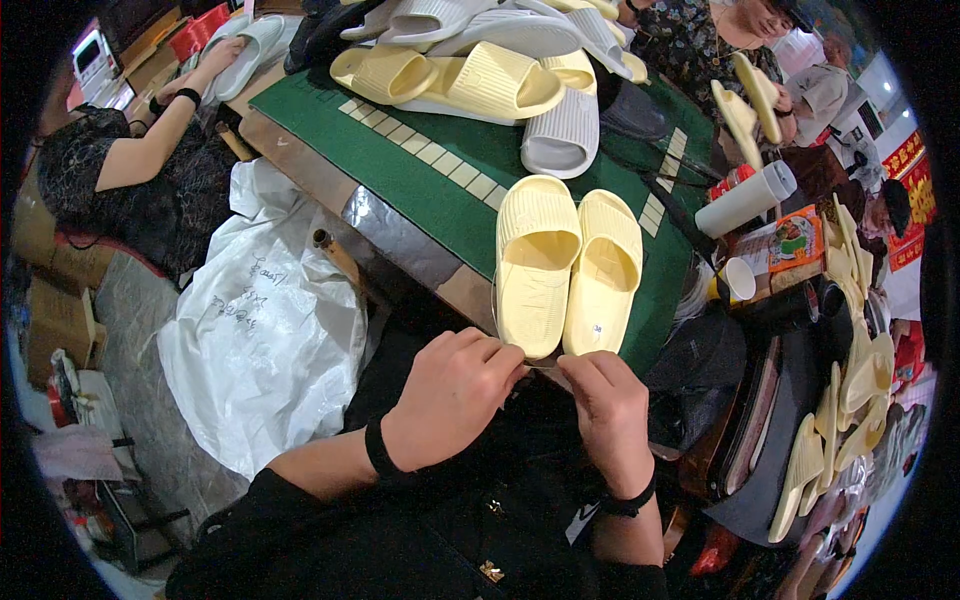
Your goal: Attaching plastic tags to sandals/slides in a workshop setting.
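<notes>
A pair of pale yellow slide slippers lies side by side in front of me, toes pointing away: the left slipper point(535, 310) and the right slipper point(598, 310), with a small size sticker near its heel. A thin see-through edge, which looks like a clear plastic bag, runs along the left slipper and below both heels. My left hand point(455, 385) pinches this edge by the left heel. At the right heel, my right hand point(608, 405) is closed in a similar pinch. Fingertips of both hands are partly hidden.
More yellow slippers point(480, 80) and grey slippers point(560, 135) are piled on the green mat point(400, 185). A white sack point(265, 330) stands left. On the right are a white bottle point(745, 200), a paper cup point(738, 278) and loose yellow slippers point(800, 465). Co-workers handle slippers left and across.
</notes>
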A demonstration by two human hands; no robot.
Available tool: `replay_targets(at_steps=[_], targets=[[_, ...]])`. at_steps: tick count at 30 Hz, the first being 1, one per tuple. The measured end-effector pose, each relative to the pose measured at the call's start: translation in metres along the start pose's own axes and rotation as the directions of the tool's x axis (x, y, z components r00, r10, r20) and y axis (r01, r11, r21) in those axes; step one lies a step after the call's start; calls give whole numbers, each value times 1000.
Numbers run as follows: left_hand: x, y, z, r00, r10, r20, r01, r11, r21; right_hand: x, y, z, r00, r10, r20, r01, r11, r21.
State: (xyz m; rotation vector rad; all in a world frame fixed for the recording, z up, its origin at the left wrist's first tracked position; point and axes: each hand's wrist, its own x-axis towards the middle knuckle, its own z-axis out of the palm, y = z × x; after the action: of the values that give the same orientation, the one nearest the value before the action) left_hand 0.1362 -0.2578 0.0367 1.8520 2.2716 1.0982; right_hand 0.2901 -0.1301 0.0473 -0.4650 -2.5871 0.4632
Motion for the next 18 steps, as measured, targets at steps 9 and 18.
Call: replay_targets(at_steps=[9,18], targets=[[48,-29,27,998,5,55,-5,1000,-12,25,22,-2,999,43,-8,-43,999,23],[87,-65,-5,990,-140,-24,138,989,-60,53,62,8,994,94,-48,-96,994,-48]])
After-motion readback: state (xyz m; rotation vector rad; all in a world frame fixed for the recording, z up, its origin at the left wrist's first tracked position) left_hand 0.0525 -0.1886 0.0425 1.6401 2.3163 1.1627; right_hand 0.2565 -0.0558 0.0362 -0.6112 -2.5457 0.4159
